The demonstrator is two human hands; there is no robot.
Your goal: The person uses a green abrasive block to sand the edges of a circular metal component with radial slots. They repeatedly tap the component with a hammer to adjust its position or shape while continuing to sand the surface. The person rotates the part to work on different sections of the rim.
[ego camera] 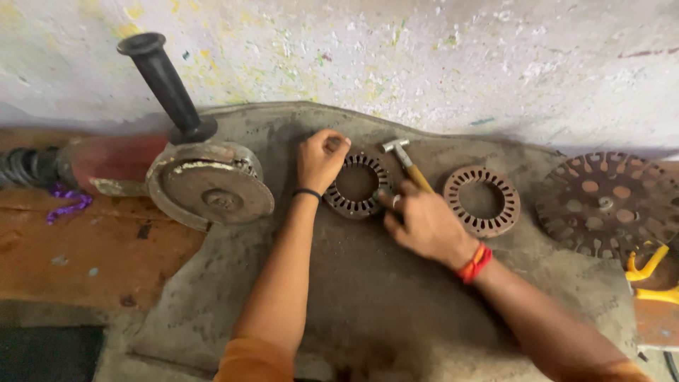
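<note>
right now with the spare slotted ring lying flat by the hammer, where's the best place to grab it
Probably by its rim. The spare slotted ring lies flat on the stone slab, so a pinch with one fingertip through the open centre and the thumb outside should get under it. Come from the near right edge: that side is bare, while the right hand and hammer crowd its left.

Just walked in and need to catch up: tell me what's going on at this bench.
A person steadies a slotted metal ring on a grey mat with the left hand, while the right hand grips a small hammer beside it. A second ring lies to the right, an angle grinder to the left.
</note>
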